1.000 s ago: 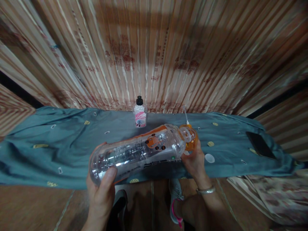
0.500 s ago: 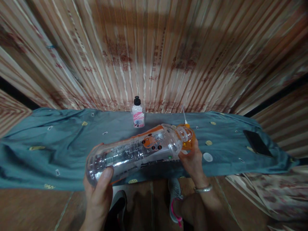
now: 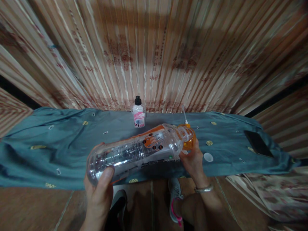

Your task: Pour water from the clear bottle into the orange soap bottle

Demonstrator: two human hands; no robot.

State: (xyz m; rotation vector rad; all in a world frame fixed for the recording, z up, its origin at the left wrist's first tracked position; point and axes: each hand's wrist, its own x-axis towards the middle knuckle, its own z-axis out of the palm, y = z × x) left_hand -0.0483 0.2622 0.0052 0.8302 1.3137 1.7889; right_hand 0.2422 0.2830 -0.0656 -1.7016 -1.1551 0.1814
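Observation:
A large clear plastic bottle [image 3: 134, 150] with an orange cartoon print lies tilted in the air, its neck to the right. Round its base is my left hand [image 3: 99, 187], the thumb on top. An orange pump head [image 3: 190, 143] with a thin pale tube [image 3: 184, 115] pointing away is by the bottle's neck. My right hand [image 3: 193, 160] is closed around this orange part; its fingertips are partly hidden behind it. Whether the neck and the orange part touch cannot be told.
Behind the large bottle stands a small clear bottle [image 3: 139, 117] with a black cap and pink label. A white round cap [image 3: 208, 157] and a dark phone [image 3: 258, 143] lie on the green cloth [image 3: 72, 138]. A pleated curtain [image 3: 144, 57] hangs behind.

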